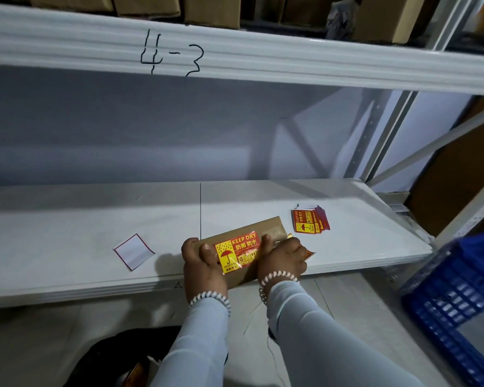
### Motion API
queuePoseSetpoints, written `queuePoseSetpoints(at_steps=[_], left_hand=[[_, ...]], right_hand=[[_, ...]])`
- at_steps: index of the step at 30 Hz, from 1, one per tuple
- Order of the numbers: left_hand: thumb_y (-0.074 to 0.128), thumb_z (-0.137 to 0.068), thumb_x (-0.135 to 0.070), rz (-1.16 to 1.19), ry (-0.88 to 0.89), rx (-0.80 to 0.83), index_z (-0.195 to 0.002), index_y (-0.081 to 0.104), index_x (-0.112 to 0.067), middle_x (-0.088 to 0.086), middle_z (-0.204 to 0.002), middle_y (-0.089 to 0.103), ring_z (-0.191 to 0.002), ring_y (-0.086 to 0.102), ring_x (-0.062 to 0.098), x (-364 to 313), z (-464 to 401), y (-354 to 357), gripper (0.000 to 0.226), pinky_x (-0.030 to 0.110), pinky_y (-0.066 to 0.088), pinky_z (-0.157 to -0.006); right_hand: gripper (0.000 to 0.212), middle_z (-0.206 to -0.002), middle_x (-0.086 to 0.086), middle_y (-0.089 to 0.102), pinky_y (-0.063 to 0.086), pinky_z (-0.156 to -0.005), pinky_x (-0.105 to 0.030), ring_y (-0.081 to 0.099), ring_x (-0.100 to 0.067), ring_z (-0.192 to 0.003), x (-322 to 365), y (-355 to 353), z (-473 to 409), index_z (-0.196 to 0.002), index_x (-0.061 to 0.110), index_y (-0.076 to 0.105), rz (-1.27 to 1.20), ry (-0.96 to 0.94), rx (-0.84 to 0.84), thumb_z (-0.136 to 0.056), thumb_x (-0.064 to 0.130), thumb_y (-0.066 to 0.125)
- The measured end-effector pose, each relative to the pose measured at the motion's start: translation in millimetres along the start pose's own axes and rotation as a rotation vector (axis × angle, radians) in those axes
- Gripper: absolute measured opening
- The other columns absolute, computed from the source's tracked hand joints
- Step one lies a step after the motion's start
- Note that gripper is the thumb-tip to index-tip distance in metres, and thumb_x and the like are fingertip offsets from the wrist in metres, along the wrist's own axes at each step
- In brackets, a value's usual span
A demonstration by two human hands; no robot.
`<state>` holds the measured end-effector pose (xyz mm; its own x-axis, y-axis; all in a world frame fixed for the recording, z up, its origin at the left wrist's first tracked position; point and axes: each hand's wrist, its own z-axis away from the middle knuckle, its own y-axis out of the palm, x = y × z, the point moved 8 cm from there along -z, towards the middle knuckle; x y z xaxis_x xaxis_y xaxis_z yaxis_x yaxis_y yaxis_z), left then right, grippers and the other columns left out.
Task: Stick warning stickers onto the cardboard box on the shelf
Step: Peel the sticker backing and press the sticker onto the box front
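Glossy KEEP DRY sticker (238, 252) on flat cardboard box (263, 227)
At the white shelf's (95, 219) front edge my left hand (201, 263) curls round one end; my right hand (282, 258) grips the other, thumb pressing the sticker.

Cannot read small print on the sticker stack (310, 222). Cannot see the blue crate (458, 289) whole, cropped at right.

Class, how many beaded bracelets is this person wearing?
2. The left bracelet circles the left wrist; the right bracelet circles the right wrist. The sleeves may hide others.
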<state>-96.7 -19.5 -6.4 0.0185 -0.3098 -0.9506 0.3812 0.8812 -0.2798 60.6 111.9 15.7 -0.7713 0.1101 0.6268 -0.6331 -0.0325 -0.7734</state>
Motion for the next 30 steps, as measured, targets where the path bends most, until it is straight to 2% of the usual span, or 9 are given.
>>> queuePoseSetpoints(at_steps=[2,5,10,12,16,21,25,28,30], left_hand=[[0.056,-0.089,-0.051,0.003,-0.006,0.012,-0.126,0.040,-0.027,0.012,-0.116,0.065,-0.098,0.065,0.034,-2,3,0,0.047,0.037,0.052,-0.086],[0.075,-0.075,-0.051,0.025,-0.025,0.042,-0.129,0.038,-0.028,0.009,-0.122,0.064,-0.105,0.064,0.032,-1,7,1,0.070,0.039,0.052,-0.092],[0.046,-0.096,-0.042,-0.052,0.013,0.048,-0.132,0.037,-0.024,0.017,-0.118,0.065,-0.097,0.064,0.036,-3,-1,-2,0.041,0.038,0.051,-0.085],[0.052,-0.095,-0.040,-0.020,0.013,0.125,-0.135,0.035,-0.023,0.016,-0.123,0.061,-0.094,0.060,0.031,-4,-4,1,0.047,0.035,0.049,-0.083],[0.086,-0.069,-0.024,0.036,-0.021,0.302,-0.140,0.027,-0.025,0.004,-0.127,0.051,-0.107,0.055,0.024,-2,-6,8,0.092,0.032,0.047,-0.091],[0.075,-0.082,-0.007,0.019,-0.036,0.435,-0.145,0.018,-0.023,0.010,-0.139,0.047,-0.108,0.052,0.023,-7,-4,7,0.086,0.031,0.044,-0.093],[0.061,-0.093,-0.015,-0.048,-0.015,0.523,-0.151,0.009,-0.028,0.007,-0.146,0.039,-0.111,0.043,0.018,-7,-5,2,0.078,0.032,0.038,-0.104],[0.069,-0.088,-0.023,0.033,-0.082,0.522,-0.149,0.011,-0.037,-0.001,-0.145,0.037,-0.116,0.043,0.021,-4,2,-1,0.085,0.048,0.041,-0.107],[0.081,-0.076,-0.019,0.059,-0.101,0.469,-0.149,0.013,-0.034,-0.001,-0.139,0.041,-0.119,0.044,0.021,-5,8,-1,0.101,0.040,0.042,-0.103]], right_hand=[[0.092,-0.137,-0.014,0.039,0.038,-0.099,-0.052,0.040,-0.035,-0.126,-2,1,4,-0.132,0.009,0.030,-0.004,0.069,0.029,-0.074,0.080,0.043],[0.110,-0.135,-0.012,0.039,0.040,-0.096,-0.058,0.041,-0.035,-0.124,0,3,10,-0.131,0.013,0.027,0.058,0.092,0.056,-0.056,0.090,0.048],[0.081,-0.139,-0.016,0.040,0.040,-0.097,-0.052,0.040,-0.038,-0.126,-3,1,0,-0.132,0.012,0.031,-0.002,0.108,0.021,-0.080,0.072,0.045],[0.077,-0.138,-0.015,0.042,0.040,-0.098,-0.048,0.041,-0.037,-0.126,-2,1,-4,-0.131,0.011,0.034,0.010,0.035,0.027,-0.082,0.069,0.045],[0.103,-0.137,-0.013,0.041,0.037,-0.105,-0.048,0.042,-0.035,-0.127,3,7,-1,-0.135,0.010,0.029,0.090,-0.150,0.150,-0.063,0.078,0.060],[0.098,-0.139,-0.014,0.042,0.035,-0.109,-0.050,0.042,-0.034,-0.129,4,4,-5,-0.134,0.007,0.030,0.100,-0.199,0.235,-0.066,0.066,0.070],[0.078,-0.140,-0.015,0.040,0.037,-0.107,-0.050,0.042,-0.041,-0.127,-1,1,-7,-0.131,0.009,0.031,0.030,-0.199,0.288,-0.079,0.056,0.065],[0.099,-0.141,-0.014,0.039,0.034,-0.110,-0.051,0.040,-0.036,-0.131,1,1,-2,-0.136,0.008,0.028,0.088,-0.220,0.291,-0.068,0.069,0.065],[0.119,-0.144,-0.014,0.037,0.034,-0.111,-0.051,0.037,-0.034,-0.133,3,2,3,-0.140,0.008,0.023,0.157,-0.212,0.284,-0.055,0.079,0.065]])
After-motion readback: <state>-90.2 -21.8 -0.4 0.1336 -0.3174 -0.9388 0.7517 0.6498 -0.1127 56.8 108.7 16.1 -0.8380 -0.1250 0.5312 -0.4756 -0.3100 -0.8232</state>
